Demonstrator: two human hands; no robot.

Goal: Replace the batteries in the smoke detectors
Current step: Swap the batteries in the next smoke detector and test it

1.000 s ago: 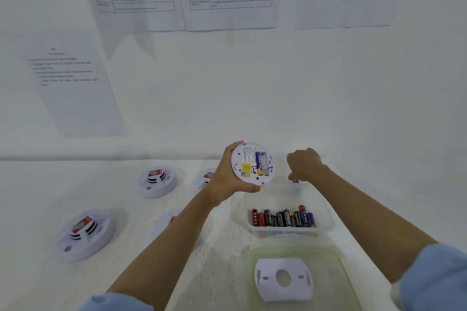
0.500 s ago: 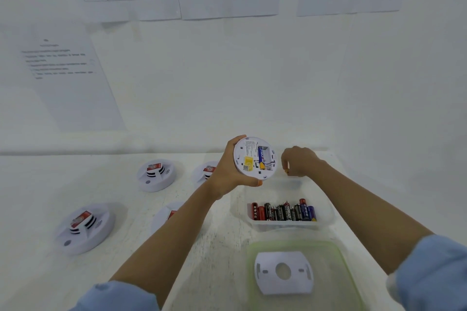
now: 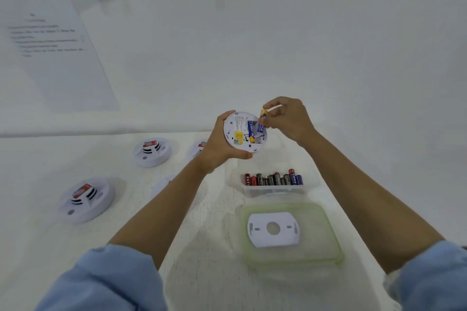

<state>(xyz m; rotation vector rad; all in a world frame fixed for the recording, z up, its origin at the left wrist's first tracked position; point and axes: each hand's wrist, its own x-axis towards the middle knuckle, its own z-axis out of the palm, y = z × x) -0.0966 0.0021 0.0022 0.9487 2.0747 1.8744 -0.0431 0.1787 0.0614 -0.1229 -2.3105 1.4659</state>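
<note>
Left hand (image 3: 217, 145) grips the open-backed smoke detector (image 3: 236, 131) by its rim, a seated battery (image 3: 251, 132) in its bay. Right hand (image 3: 290, 121) pinches a loose battery (image 3: 262, 122) at the bay's right edge. Below the fingers, a clear tub (image 3: 274, 190) holds a row of batteries (image 3: 274, 179), and a green-rimmed lid (image 3: 328, 240) holds a white mounting plate (image 3: 274, 229). Left of them, more detectors (image 3: 87, 199) sit on the table (image 3: 38, 171), two half hidden by the left forearm (image 3: 161, 209).

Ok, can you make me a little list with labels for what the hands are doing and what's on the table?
Left hand: holds the round white plastic smoke detector, back side up
Right hand: pinches a blue and gold battery at the detector's open slot
Already in slot: one blue battery
Clear plastic tub: a row of red, black and blue batteries
Green-rimmed lid: white mounting plate lies on it
</note>
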